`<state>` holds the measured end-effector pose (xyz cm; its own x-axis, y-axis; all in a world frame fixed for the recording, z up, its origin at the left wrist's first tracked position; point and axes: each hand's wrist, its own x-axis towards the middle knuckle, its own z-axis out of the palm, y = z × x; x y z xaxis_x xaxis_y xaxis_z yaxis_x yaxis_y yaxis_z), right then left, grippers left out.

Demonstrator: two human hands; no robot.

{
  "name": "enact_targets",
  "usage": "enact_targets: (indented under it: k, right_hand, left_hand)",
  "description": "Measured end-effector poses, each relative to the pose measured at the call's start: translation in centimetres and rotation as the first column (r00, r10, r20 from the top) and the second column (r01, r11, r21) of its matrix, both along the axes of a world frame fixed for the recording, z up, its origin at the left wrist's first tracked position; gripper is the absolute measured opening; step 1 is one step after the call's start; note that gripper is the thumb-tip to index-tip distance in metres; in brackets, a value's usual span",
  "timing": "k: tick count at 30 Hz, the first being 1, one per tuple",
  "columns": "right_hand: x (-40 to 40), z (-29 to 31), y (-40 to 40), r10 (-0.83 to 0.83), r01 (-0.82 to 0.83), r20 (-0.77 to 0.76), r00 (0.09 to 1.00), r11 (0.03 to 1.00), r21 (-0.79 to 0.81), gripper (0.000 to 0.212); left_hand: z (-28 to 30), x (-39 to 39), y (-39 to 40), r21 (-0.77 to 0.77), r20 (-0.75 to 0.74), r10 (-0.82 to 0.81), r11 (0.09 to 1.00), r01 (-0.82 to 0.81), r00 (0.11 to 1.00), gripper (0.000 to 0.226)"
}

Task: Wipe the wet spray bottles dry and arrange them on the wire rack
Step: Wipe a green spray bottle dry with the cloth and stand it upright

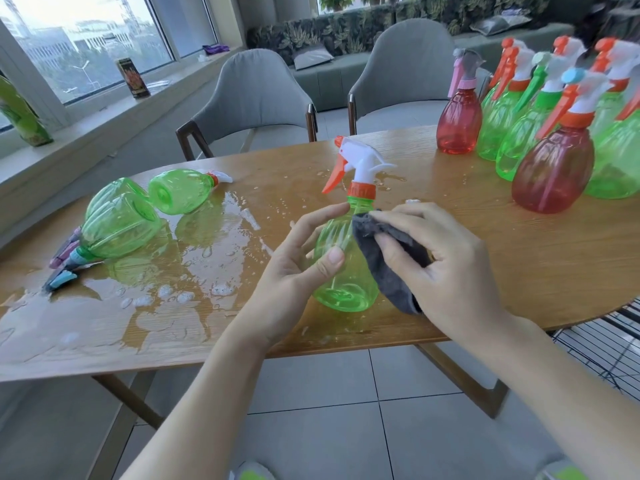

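Held upright just above the near edge of the surface [519, 258]: green spray bottle [346, 271], left hand [294, 268] curled round its body, right hand [446, 268] pressing grey cloth [391, 268] against its side. Likely light, thin-walled, slippery while wet; best gripped at the narrow shoulder.

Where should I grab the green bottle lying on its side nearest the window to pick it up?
Take the lying green bottle round its narrow neck, just behind the orange collar, coming down from above. Its body is wide, ribbed and probably wet from the puddle on the table, so a grip there would likely slip.
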<state>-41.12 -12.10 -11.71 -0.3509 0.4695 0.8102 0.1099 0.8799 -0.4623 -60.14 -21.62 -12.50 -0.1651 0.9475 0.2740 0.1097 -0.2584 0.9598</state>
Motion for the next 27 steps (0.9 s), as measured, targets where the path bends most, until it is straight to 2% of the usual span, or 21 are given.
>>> enact_targets:
  k: [2, 4, 9, 16, 21, 27]
  right_hand:
    - [0.0, 0.4, 0.4, -0.042, 0.042, -0.001, 0.999, 0.999, -0.01, 0.023]
    - [0.1, 0.2, 0.4, -0.041, 0.041, 0.012, 0.999, 0.999, -0.004, 0.023]
    - [0.3, -1.5, -0.5, 0.116, -0.125, 0.112, 0.987, 0.989, 0.084, 0.022]
    - [0.9, -2.2, -0.7, 0.155, -0.212, 0.252, 0.955, 0.953, 0.217, 0.023]
    - [1.4, -2.4, -0.4, 0.145, -0.201, 0.252, 0.957, 0.957, 0.211, 0.023]
    - [0.4, -1.6, -0.1, 0.122, -0.15, 0.162, 0.979, 0.974, 0.171, 0.022]
  left_hand:
    - [0.1, 0.2, 0.0, 0.004, -0.022, 0.025, 1.0, -0.025, 0.999, 0.06]
    - [0.2, 0.4, 0.2, -0.004, 0.029, 0.029, 1.0, -0.029, 0.999, 0.053]
    - [0.3, 0.9, 0.7, -0.039, 0.126, 0.132, 0.991, -0.128, 0.983, 0.045]
    - [0.5, 1.1, 0.9, -0.07, 0.08, 0.204, 0.978, -0.199, 0.976, 0.044]
    - [0.4, 0.9, 0.9, -0.045, 0.082, 0.234, 0.972, -0.231, 0.969, 0.046]
    - [0.5, 0.9, 0.4, -0.012, -0.051, 0.167, 0.986, -0.168, 0.985, 0.04]
